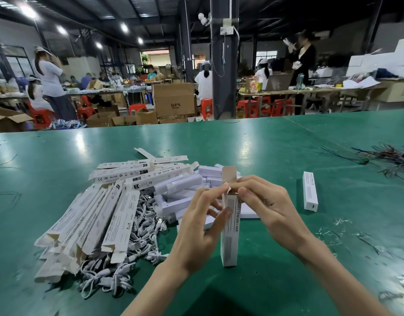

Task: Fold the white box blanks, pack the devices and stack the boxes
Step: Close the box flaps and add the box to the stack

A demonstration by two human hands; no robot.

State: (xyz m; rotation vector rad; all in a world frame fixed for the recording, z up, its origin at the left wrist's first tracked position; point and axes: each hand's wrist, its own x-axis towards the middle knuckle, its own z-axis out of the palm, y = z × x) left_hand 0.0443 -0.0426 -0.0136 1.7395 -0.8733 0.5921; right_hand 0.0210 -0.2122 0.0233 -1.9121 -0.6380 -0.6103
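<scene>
Left hand (201, 231) and right hand (271, 208) are meeting at the top of a tall, narrow white box (230, 238), which is standing upright on a glossy green table (264, 144) close in front of the person. The left hand is curling around the box's side, with thumb and forefinger pinching a small side tab at the open top. The right hand is pinching the opposite top edge, its other fingers loosely bent. The box's lid flap (229, 175) is sticking straight up, showing its plain brown cardboard inside, so this box is not yet closed. Whether a device is already inside cannot be told. Judging by the table, the work is only beginning: a single closed box (310, 192) is lying alone to the right, well apart, and no stack is showing. To the left, a large heap of flat box blanks (98, 220) is waiting, long thin strips of white printed card with brown undersides. Behind the hands, a pile of white devices (180, 185), smooth, blocky plastic bars, is lying unpacked. Between the blanks and the devices, a tangle of thin white cables (139, 238) is spilling toward the table's near edge. A loose bundle of dark wires (394, 158) is lying at the far right.
</scene>
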